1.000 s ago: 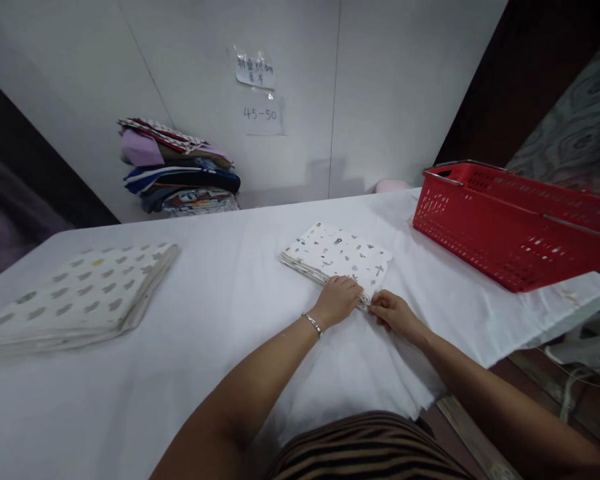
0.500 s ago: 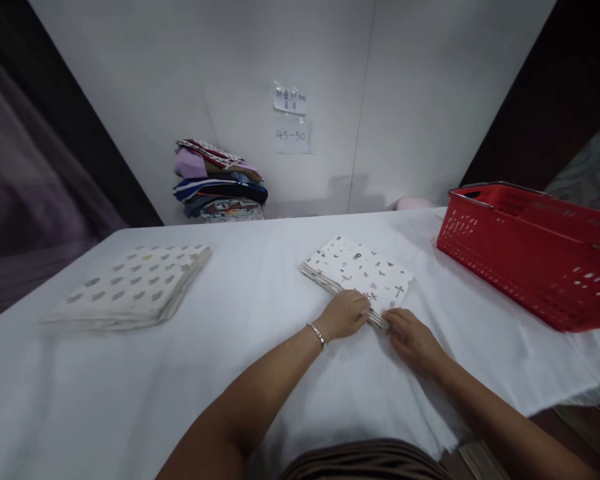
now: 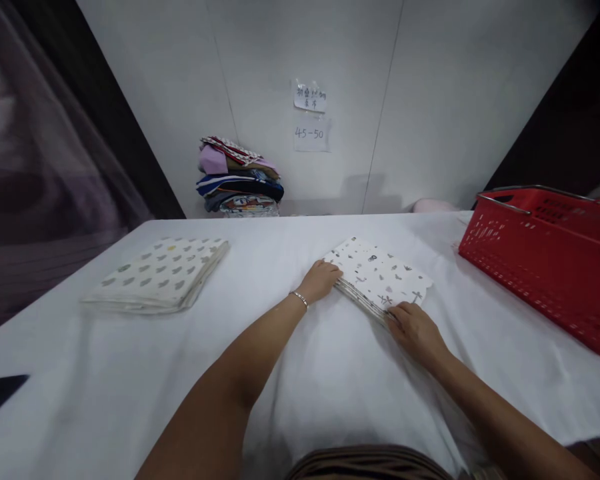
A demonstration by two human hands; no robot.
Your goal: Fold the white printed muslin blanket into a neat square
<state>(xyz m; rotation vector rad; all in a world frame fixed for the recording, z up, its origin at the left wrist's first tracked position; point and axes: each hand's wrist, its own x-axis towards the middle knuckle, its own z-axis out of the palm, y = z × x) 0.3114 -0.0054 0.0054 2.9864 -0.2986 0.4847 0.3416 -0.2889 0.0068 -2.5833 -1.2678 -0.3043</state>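
A folded white cloth point(image 3: 380, 270) with small grey and dark prints lies at an angle on the white-covered table, its stacked layers showing along the near edge. My left hand point(image 3: 321, 279), with a silver bracelet at the wrist, grips the cloth's left corner between thumb and fingers. At the near right corner my right hand point(image 3: 416, 331) is closed around the layers, thumb hidden beneath. To the left lies a second folded cloth point(image 3: 163, 273), cream with rows of grey shapes, which neither hand touches.
A red plastic basket point(image 3: 545, 260) with metal handles stands at the right. Against the back wall rises a pile of folded fabrics point(image 3: 240, 177). Two paper signs point(image 3: 311, 135) hang on the wall. A dark flat object point(image 3: 0, 392) lies at the left edge.
My left hand has slid along the cloth's near edge, away from the right hand, to the left corner. My right hand has closed on the near right corner. The view has turned slightly left.
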